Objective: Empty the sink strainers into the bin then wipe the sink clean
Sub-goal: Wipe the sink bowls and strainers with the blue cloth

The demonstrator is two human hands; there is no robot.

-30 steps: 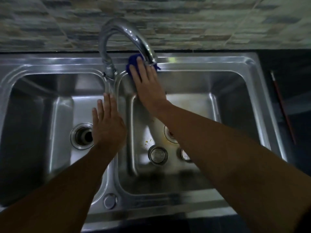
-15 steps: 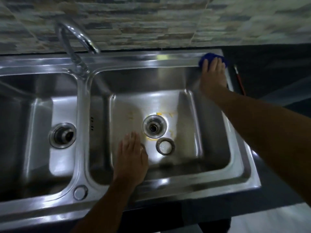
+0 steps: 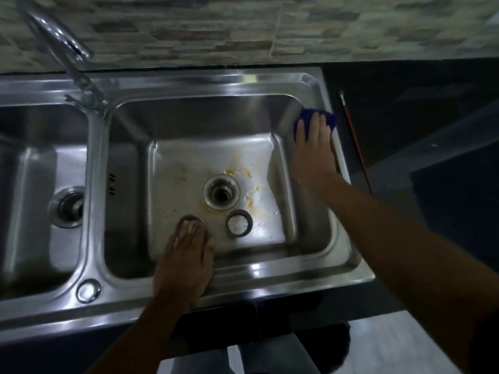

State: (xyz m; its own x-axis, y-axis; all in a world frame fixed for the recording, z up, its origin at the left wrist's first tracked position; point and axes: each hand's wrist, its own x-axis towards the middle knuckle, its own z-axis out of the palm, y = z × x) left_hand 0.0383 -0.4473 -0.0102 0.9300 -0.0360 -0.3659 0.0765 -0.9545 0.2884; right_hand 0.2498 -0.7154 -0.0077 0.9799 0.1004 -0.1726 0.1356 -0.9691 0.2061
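Pressing blue cloth flat, right hand | left hand flat, empty | strainer beside drain

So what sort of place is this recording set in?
Most likely a home kitchen: a stainless double-bowl sink set in a dark countertop, a swivel tap against a tiled wall, and yellowish food residue around the drain.

blue cloth (under right hand), slid nearer
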